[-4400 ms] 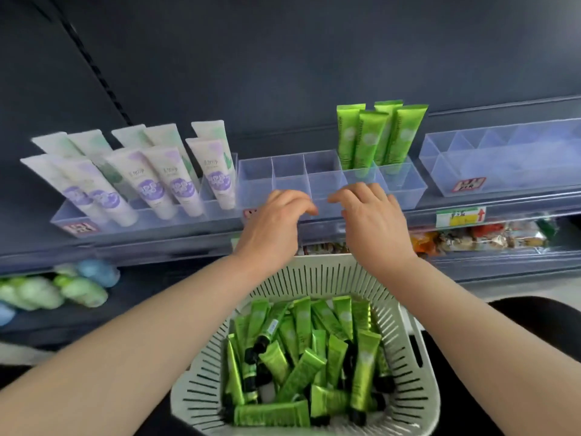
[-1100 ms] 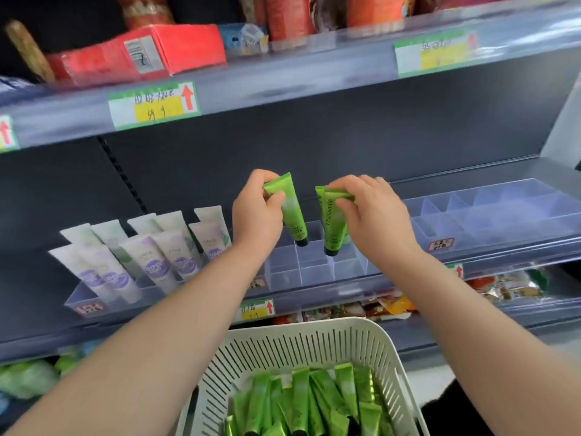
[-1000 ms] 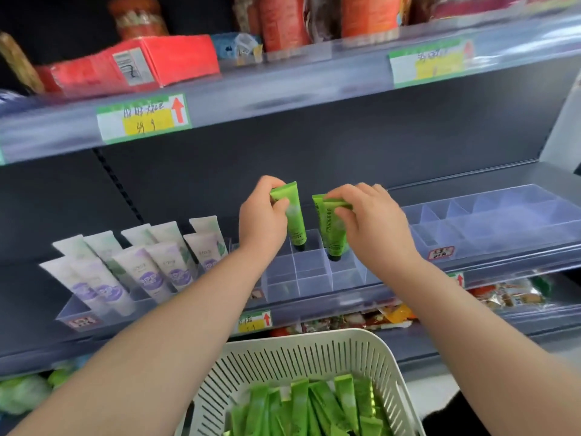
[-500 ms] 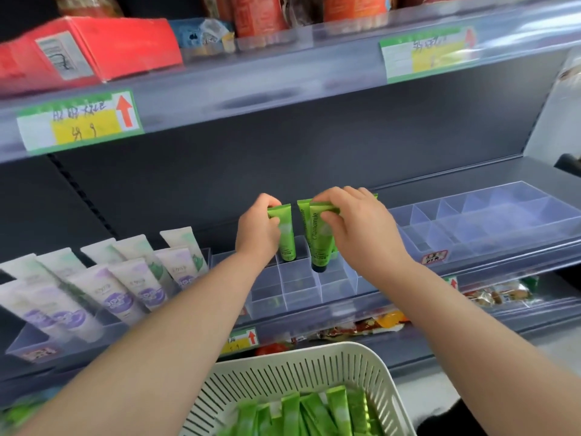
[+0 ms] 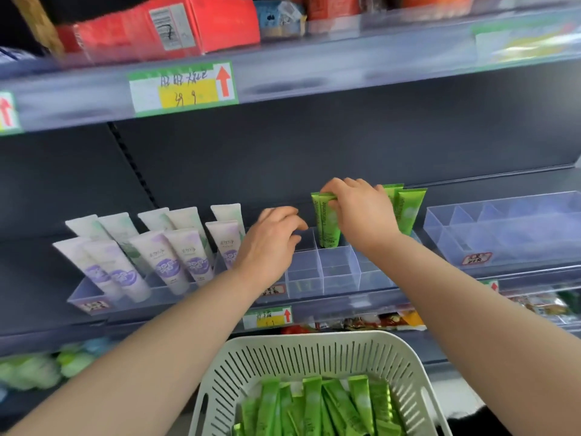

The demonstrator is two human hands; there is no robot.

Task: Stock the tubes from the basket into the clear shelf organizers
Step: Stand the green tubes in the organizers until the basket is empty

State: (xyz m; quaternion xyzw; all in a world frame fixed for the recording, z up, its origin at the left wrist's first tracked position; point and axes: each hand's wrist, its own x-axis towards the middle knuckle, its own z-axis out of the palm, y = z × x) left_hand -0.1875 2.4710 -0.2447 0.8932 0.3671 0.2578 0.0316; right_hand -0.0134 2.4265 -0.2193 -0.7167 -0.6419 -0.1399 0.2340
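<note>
My right hand pinches the tops of two green tubes that stand upright in a back compartment of the middle clear organizer. My left hand hovers just left of them over the organizer, fingers loosely apart and holding nothing. More green tubes stand in the organizer's back right, partly hidden by my right hand. The white slotted basket sits below the shelf, with several green tubes lying in it.
A clear organizer at the left holds several white and purple tubes. A divided clear organizer stands at the right. The shelf above carries a red box and a price label. Snack packets lie on the shelf below.
My left hand has let go of its green tube and drawn back down and left. My right hand has lowered its tubes into the back compartment.
</note>
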